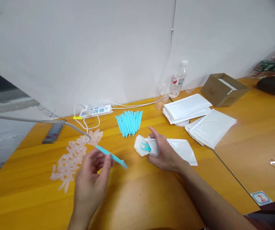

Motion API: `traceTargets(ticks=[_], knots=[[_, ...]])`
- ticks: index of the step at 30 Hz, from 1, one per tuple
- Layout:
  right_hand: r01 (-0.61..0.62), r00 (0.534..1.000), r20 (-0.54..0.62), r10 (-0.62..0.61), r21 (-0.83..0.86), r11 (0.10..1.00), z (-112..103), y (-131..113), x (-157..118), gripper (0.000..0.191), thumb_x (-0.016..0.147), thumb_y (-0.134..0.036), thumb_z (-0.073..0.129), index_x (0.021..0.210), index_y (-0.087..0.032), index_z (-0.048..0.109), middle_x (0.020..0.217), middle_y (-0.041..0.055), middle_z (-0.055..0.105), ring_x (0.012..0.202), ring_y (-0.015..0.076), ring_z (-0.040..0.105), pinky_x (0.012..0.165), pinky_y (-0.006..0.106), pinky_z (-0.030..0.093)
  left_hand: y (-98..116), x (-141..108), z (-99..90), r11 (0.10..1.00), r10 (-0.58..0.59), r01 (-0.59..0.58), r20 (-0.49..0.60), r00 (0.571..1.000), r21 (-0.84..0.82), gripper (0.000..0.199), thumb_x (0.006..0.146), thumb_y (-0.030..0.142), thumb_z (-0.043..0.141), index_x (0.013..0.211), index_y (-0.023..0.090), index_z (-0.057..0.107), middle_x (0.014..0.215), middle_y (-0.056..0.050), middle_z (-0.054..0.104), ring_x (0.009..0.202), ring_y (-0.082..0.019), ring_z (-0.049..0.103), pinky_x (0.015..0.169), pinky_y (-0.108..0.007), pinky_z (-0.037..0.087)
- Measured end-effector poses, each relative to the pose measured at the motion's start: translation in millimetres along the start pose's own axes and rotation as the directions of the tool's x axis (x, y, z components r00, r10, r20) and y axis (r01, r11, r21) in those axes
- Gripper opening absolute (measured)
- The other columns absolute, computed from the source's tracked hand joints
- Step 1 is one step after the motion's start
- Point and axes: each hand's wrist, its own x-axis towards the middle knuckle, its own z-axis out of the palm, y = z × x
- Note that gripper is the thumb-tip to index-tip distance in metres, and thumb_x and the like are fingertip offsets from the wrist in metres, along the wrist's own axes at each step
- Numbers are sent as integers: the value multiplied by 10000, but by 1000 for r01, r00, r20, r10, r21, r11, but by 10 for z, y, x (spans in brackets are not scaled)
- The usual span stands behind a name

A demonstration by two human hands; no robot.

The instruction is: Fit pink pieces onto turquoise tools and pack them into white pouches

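My left hand pinches a slim turquoise eyebrow razor between thumb and fingers, its narrower end pointing right. My right hand is wrapped around a white bubble mailer, whose mouth gapes toward the left. Inside that mouth show the ends of several turquoise razors. Farther back, a fanned pile of turquoise razors lies on the wooden table. Left of my left hand, many translucent pale caps are scattered.
Stacked white mailers and more mailers lie to the right. Behind them stand a clear plastic cup, a water bottle and a cardboard box. A power strip with white cables sits by the wall; a cable crosses at left near a phone.
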Motion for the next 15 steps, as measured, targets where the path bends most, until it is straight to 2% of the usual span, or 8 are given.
traceTargets(ticks=[2,4,5,7,8,10,12,15], knots=[[1,1000,5,-1,24,1000,8,-32,3,935,747,-178,637,1552,-213,164,1287,135,529,1162,305,536,1012,496,427,129,13,21,979,-75,14,-295,953,-202,517,902,231,688,1366,254,462,867,23,683,727,-136,724,718,-264,600],[2,1000,7,-2,64,998,26,-58,4,949,737,-164,641,1552,-222,159,1278,123,526,1156,293,542,1021,487,425,207,14,166,963,-93,-15,-383,919,-269,639,881,229,716,1441,263,410,845,28,691,733,-137,724,737,-267,600],[1,1000,6,-2,89,996,38,-67,3,956,732,-157,643,1553,-225,156,1275,119,523,1153,288,546,1024,482,425,217,10,260,964,-85,-16,-369,925,-264,617,888,239,709,1438,256,430,846,17,700,748,-143,722,748,-278,600],[-4,1000,0,4,148,989,61,-82,0,968,724,-144,646,1553,-225,153,1273,116,512,1150,279,551,1023,469,432,203,-4,427,983,-6,-40,-250,968,-179,446,924,268,661,1355,244,549,940,-35,727,865,-173,722,828,-337,596],[-7,1000,-5,8,180,984,67,-93,-1,970,723,-142,648,1553,-226,154,1270,114,506,1141,274,555,1017,460,440,194,-14,480,991,63,-80,-155,986,-109,355,939,284,636,1291,247,616,1052,-71,727,981,-202,707,897,-386,579],[-7,1000,-23,13,248,969,54,-140,5,959,727,-144,649,1550,-236,164,1262,108,497,1102,256,569,986,433,468,208,-39,496,984,175,-176,21,984,17,303,962,316,595,1253,277,666,1357,-107,618,1257,-271,587,1042,-492,493],[13,999,-48,3,331,944,-12,-245,31,933,747,-162,640,1547,-253,169,1254,100,492,1060,236,582,940,399,500,281,-61,410,977,206,-210,91,974,36,446,981,381,552,1424,327,532,1581,-87,397,1439,-319,395,1125,-558,398],[70,993,-115,-20,451,890,-209,-498,108,881,810,-264,619,1552,-271,145,1231,95,512,1004,228,601,853,370,539,433,-79,244,982,172,-164,87,981,-95,684,1006,544,409,1603,338,145,1666,-85,214,1479,-338,329,1150,-570,376]])
